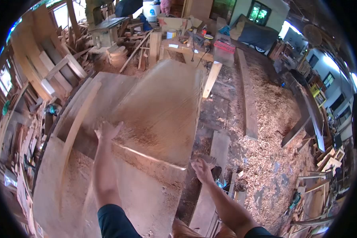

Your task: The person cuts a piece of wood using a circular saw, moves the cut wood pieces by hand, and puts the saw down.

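A wide, dusty wooden board (pixel 162 107) lies in the middle, its near edge resting over a lower board (pixel 146 198). My left hand (pixel 108 131) is at the left side of the wide board, with thumb and fingers spread and nothing seen in it. Beside the board's near right corner is my right hand (pixel 201 168), its fingers curled closed. A small brown piece shows just behind that hand; what the fingers hold is hard to make out.
A long narrow strip (pixel 81 119) lies on the left. Upright lumber (pixel 212 79) stands beyond the board. A thick beam (pixel 246 99) and wood shavings (pixel 273 119) cover the right floor. Farther back, a red case (pixel 224 46) sits on a bench. Scrap wood lines both sides.
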`<state>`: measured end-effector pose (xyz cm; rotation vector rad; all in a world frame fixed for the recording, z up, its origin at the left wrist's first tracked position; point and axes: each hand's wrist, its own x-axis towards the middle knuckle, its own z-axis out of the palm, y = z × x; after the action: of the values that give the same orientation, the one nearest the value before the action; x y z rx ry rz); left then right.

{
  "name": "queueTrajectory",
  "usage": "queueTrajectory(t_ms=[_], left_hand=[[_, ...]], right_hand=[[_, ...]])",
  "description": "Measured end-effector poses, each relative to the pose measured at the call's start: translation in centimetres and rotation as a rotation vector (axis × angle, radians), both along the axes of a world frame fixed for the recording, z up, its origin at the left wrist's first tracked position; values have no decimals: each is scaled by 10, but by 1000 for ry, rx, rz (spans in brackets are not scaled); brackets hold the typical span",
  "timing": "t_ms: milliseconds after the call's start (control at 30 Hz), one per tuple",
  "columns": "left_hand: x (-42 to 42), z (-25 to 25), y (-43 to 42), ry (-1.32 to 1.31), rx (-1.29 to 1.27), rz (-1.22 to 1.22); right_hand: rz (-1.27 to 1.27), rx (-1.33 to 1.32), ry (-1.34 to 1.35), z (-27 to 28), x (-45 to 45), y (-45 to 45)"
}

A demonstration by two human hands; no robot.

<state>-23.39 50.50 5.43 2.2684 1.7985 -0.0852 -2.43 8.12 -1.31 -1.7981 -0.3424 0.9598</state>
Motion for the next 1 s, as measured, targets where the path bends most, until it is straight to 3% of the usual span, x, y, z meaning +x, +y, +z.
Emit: queueTrajectory(t_ms=[100,167,233,333,400,500,633,733,767,800,833,900,933,967,1000], left_hand=[[7,17,-75,29,20,8],[9,20,-121,-8,22,35],[8,2,-156,-112,46,112],[-13,-6,-169,-283,86,192],[-37,-11,-172,-366,101,202],[-95,-3,-213,-235,234,153],[-143,-7,-417,-728,108,245],[-136,-32,-606,-1102,-347,609],[-121,-10,-640,-1186,-553,695],[-111,-31,-664,-1233,-721,867],[-92,-52,-684,-1459,-637,1110],[-80,-45,-696,-1579,-380,1249],[-80,-54,-698,-1619,-371,1232],[-89,-69,-701,-1647,-364,1219],[-99,-77,-707,-1669,-358,1201]], right_hand=[[-210,251,327,5,6,8],[-347,206,330,1,30,13],[-198,264,352,-47,80,-1],[-159,270,348,-22,75,-13],[-115,212,397,-1,31,-38],[103,156,466,16,-47,-88],[226,10,704,4,-133,-176],[401,-37,860,5,-162,-241],[502,-98,923,2,-163,-258],[603,-156,982,-2,-163,-273],[649,-237,1009,-11,-162,-282],[732,-411,1049,-25,-153,-294],[816,-393,976,-26,-135,-295],[821,-457,741,-38,-102,-288],[520,-290,671,-45,-76,-276]])
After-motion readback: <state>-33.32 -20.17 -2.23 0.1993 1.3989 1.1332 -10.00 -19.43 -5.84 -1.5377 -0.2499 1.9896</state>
